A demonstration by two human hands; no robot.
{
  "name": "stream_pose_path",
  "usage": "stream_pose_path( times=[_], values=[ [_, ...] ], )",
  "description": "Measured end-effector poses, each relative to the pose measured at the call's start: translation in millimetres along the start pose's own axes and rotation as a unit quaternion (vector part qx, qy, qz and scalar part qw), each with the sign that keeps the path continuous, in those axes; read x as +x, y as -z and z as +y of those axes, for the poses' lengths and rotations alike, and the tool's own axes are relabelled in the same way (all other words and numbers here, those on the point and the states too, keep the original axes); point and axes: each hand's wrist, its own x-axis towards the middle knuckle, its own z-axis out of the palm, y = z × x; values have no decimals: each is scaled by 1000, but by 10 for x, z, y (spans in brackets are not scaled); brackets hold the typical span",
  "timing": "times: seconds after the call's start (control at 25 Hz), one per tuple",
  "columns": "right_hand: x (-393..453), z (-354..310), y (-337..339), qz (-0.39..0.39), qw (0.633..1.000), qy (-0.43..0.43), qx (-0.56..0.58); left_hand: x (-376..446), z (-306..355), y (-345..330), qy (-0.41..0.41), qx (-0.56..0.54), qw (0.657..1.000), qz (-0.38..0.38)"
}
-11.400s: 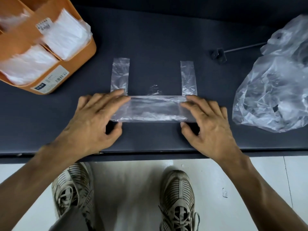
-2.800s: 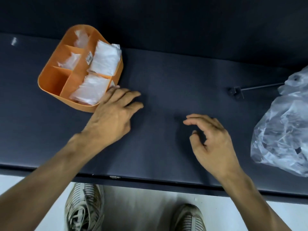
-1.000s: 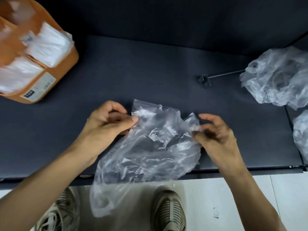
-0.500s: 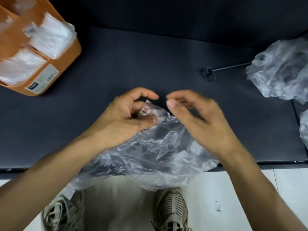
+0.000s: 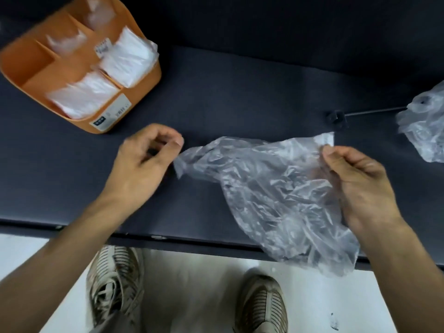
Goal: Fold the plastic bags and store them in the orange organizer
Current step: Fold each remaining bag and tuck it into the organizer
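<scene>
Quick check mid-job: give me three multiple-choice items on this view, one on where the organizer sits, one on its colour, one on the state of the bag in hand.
1. Where does the organizer sit on the table?
A. far left
B. far right
C. near edge, centre

2. What colour is the organizer?
A. blue
B. orange
C. green

3. What state is the bag in?
A. folded into a flat strip
B. stored in the organizer
C. crumpled, unfolded, gripped by the right hand

Answers:
1 A, it stands at the upper left, beyond the left hand.
2 B, its walls are orange.
3 C, it hangs wrinkled over the table edge, its top corner pinched by the right hand.
</scene>
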Motion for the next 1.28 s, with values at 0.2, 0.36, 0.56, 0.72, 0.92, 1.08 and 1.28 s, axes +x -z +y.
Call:
stream_pose_path(
  times=[0.2, 0.36, 0.56, 0.72, 0.92, 1.08, 1.28],
  values=[
    [57, 54, 12, 4, 999, -6, 41, -37, -78, 31, 70, -10, 996, -48],
    [62, 75, 27, -8, 999, -12, 44, 60, -51, -82, 82, -29, 996, -8],
    [138, 82, 80, 70, 997, -33, 3, 176, -75, 22, 112, -103, 987, 60],
    [204, 46, 146, 94, 994, -52, 1, 262, -95, 139, 155, -116, 980, 49],
    [286, 23, 65, 126, 989, -75, 22, 281, -15, 42, 150, -134, 974, 106],
    [253, -8, 171, 66, 988, -132, -32, -180, 154, -223, 55, -57, 997, 21],
    [-152, 62, 624, -1, 973, -194, -128, -551, 348, -632, 10, 17, 984, -177]
  ],
)
